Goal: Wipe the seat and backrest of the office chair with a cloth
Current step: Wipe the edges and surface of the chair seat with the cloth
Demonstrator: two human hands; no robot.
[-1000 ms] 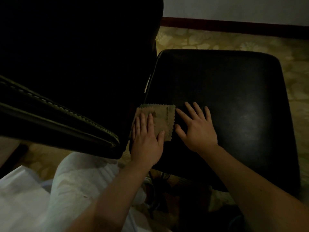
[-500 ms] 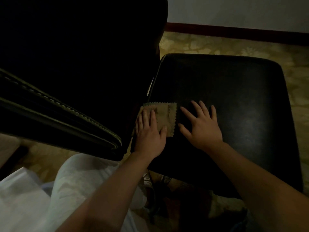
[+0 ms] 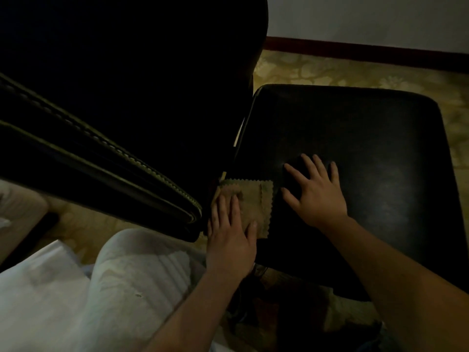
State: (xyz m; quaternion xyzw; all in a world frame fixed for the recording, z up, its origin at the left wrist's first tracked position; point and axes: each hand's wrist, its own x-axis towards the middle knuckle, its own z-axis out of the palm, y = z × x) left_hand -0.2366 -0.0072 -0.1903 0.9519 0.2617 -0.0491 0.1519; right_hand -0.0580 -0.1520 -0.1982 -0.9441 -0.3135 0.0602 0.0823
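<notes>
A black office chair is seen from above in dim light. Its seat point(image 3: 368, 148) fills the right half of the view, and its backrest point(image 3: 127, 85), edged with pale stitching, rises dark at the left.

A tan cloth point(image 3: 256, 200) with zigzag-cut edges is spread flat on the seat, at the near corner just beside the foot of the backrest.

The left hand point(image 3: 229, 240) is laid palm down on the cloth's near left part. Its grip is not closed: the fingers are held straight and close together on the fabric, with the thumb resting toward the cloth's near right edge.

The right hand point(image 3: 314, 194) is pressed flat on the bare seat just to the right of the cloth, apart from it. Its grip is spread wide, with fingers fanned and nothing held.

A knee in pale trousers point(image 3: 132, 270) is seen below the backrest. A patterned yellowish carpet point(image 3: 355, 69) lies beyond the chair, bordered by a dark red skirting board point(image 3: 368, 53) under a pale wall point(image 3: 368, 19).
</notes>
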